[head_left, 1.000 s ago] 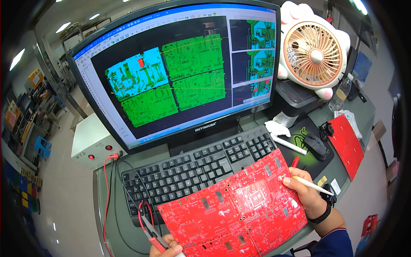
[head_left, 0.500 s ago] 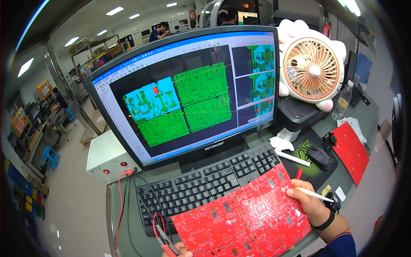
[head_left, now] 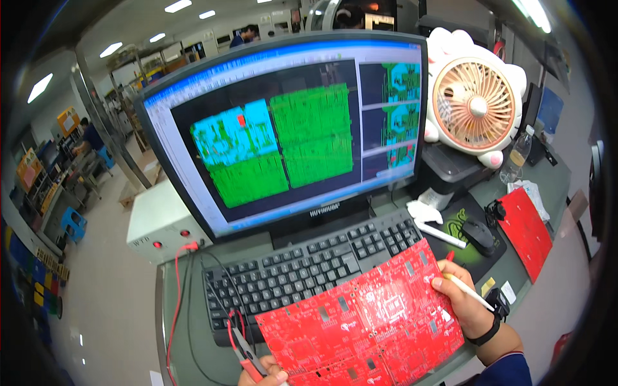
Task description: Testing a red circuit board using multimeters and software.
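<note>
A red circuit board [head_left: 360,331] slants between red-and-grey tweezers [head_left: 245,352] and a white pen [head_left: 470,293].

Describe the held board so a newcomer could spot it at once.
Start at the big monitor, then drop to the black keyboard before it. In front of that, the left hand and right hand hold a red circuit board panel. Unlike the red sheet lying right of the mouse, it carries dense white outlines.
</note>
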The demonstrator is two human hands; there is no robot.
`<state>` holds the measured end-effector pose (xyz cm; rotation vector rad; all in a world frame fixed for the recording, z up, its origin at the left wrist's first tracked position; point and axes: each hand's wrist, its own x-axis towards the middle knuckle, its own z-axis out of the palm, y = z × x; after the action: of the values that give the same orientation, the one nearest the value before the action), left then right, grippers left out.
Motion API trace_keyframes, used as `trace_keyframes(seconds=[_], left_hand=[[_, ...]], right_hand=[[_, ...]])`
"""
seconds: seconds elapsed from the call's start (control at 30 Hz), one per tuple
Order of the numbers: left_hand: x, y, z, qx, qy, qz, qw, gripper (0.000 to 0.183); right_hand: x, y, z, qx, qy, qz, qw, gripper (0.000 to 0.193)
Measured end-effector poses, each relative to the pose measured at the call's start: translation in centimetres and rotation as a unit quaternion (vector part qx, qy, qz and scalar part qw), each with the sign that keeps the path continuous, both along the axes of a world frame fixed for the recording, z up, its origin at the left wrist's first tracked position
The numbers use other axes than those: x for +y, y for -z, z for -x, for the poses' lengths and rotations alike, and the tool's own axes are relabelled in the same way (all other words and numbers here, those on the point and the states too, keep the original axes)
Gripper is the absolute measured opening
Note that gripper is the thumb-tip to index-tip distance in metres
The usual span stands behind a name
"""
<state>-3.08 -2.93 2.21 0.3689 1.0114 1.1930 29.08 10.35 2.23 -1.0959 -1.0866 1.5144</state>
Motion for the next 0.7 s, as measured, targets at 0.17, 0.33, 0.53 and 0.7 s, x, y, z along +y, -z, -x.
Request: trace_keyframes(seconds=[0.17,0.33,0.53,0.7], left_hand=[[-0.32,0.16,0.12,-0.003,0.007,0.016,1.0,0.025],[-0.27,0.76,0.33,-0.011,-0.007,0.009,1.0,0.025],[-0.22,-0.01,-0.14,0.002,-0.014,0.03,0.999,0.026],[-0.16,-0.02,-0.06,0.001,-0.014,0.03,0.999,0.027]], right_hand=[[0.04,-0.19,0.31,-0.019,0.004,-0.028,0.999,0.019],[0.17,0.22,0.31,-0.017,0.009,-0.025,0.999,0.019],[-0.31,-0.07,0.18,-0.015,0.023,-0.032,0.999,0.019],[-0.38,-0.1,0.1,-0.03,0.024,-0.058,0.998,0.02]])
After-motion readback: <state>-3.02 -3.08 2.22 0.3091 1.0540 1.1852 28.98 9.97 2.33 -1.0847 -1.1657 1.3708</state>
